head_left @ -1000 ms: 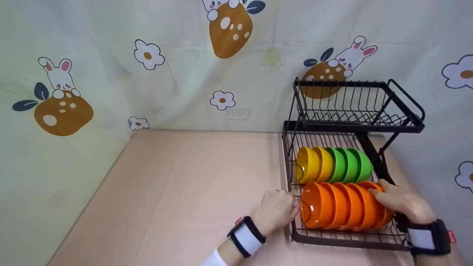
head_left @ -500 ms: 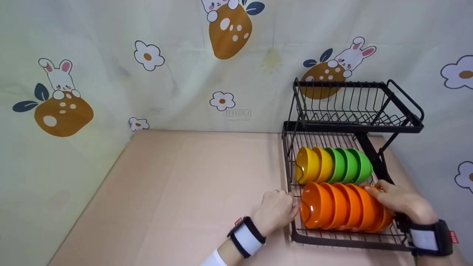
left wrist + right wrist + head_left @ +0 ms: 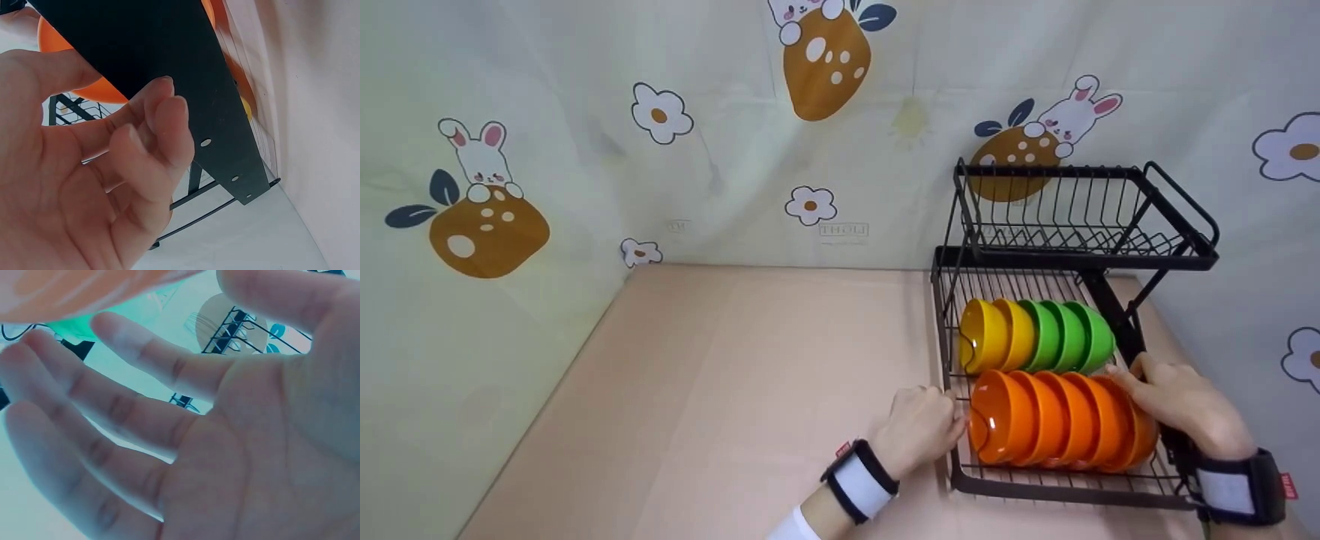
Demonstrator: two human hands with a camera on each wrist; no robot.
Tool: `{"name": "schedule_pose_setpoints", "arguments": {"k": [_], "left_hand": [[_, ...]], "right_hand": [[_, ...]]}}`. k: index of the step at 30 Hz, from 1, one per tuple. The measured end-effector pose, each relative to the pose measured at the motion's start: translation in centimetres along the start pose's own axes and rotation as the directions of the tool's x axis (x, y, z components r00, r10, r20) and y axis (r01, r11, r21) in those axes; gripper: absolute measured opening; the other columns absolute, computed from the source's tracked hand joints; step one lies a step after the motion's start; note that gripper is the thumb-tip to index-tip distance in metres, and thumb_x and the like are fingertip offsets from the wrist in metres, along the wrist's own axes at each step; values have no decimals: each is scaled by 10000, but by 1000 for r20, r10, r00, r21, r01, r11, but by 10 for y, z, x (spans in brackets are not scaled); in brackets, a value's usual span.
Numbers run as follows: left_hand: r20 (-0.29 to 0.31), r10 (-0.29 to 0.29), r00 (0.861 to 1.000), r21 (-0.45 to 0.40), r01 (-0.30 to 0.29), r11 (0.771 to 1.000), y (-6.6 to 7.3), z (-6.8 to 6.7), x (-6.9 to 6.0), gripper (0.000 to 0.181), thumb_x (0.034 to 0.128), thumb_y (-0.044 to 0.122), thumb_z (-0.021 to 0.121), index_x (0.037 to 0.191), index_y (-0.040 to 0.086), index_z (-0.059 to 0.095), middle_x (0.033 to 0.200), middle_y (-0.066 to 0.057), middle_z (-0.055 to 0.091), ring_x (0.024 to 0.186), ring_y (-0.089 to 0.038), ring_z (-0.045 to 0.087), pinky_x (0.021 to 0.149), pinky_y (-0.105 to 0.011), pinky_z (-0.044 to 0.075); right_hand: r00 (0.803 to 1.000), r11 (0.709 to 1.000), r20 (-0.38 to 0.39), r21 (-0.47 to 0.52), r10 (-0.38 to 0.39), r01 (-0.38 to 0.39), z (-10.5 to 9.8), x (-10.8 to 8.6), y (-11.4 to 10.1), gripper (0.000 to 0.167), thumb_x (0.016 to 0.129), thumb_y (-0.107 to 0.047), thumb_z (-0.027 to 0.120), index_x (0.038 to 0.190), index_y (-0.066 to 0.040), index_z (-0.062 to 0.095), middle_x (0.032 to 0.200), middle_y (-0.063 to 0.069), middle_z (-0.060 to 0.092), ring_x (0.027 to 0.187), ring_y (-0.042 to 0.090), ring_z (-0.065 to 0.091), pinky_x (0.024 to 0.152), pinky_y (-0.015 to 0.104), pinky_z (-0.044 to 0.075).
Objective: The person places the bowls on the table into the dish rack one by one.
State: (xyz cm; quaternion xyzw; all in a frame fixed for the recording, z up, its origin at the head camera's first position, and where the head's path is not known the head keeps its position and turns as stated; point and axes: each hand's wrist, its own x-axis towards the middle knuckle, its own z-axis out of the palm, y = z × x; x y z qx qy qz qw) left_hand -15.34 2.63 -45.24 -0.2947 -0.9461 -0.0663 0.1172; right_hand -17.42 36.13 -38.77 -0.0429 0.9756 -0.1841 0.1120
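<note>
On the lower tier of a black two-tier dish rack [image 3: 1072, 493], several orange bowls [image 3: 1020, 416] stand on edge in the front row. Behind them are two yellow bowls [image 3: 984, 336] and three green bowls [image 3: 1091, 337]. My left hand [image 3: 924, 426] grips the rack's left side, thumb and curled fingers about the black side plate [image 3: 163, 50] in the left wrist view. Beside the rightmost orange bowl is my right hand [image 3: 1185, 401], its fingers loosely extended. In the right wrist view that orange bowl [image 3: 84, 292] lies just past the fingers; contact is hard to tell.
The rack's upper tier [image 3: 1057, 225] overhangs the back of the lower one. A pinkish table [image 3: 750, 375] spreads to the left. Behind hangs a patterned curtain [image 3: 735, 150] with rabbits and flowers.
My right hand has let go of the rightmost orange bowl and drawn slightly up and right. That bowl now leans further right, apart from its neighbour's rim. My left hand stays put.
</note>
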Motion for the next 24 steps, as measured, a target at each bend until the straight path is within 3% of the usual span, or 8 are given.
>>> {"name": "schedule_pose_setpoints", "arguments": {"k": [7,11,14,18,24], "left_hand": [[20,-16,1000,-46,17,999,-1,-3,1,408,1073,368,710,714,176,691,644,47,606,580,-103,570,508,-205,423],[23,-37,999,-45,38,998,-4,-7,2,365,1075,420,700,834,147,722,663,30,606,589,-110,555,502,-202,424],[-24,-45,999,-25,44,999,-8,-10,3,330,1079,409,696,928,117,734,713,16,632,612,-104,556,506,-188,441],[-129,-43,991,29,47,998,-15,-13,3,341,1082,416,685,1022,88,762,843,-12,727,711,-119,649,580,-190,523],[-214,-89,973,34,98,995,-26,-20,5,385,1097,442,643,1121,74,756,1011,-68,768,957,-215,718,856,-327,602]], "right_hand": [[996,1000,-89,21,11,-9,-2,-3,-5,485,1168,-427,479,1115,38,606,854,131,625,771,299,571,618,380,422],[989,1000,-147,8,7,-6,-2,-3,-8,460,1163,-391,498,1162,56,607,902,198,668,783,329,590,608,391,425],[983,1000,-183,6,-2,3,-2,-4,-12,437,1155,-365,525,1171,62,613,920,220,683,785,336,599,606,396,431],[978,1000,-211,9,-11,13,0,-5,-15,398,1148,-336,547,1157,56,617,894,199,677,763,316,594,593,391,432],[973,999,-227,17,-32,37,4,-5,-19,355,1139,-300,572,1156,53,616,789,108,614,689,267,546,562,381,411]]}}
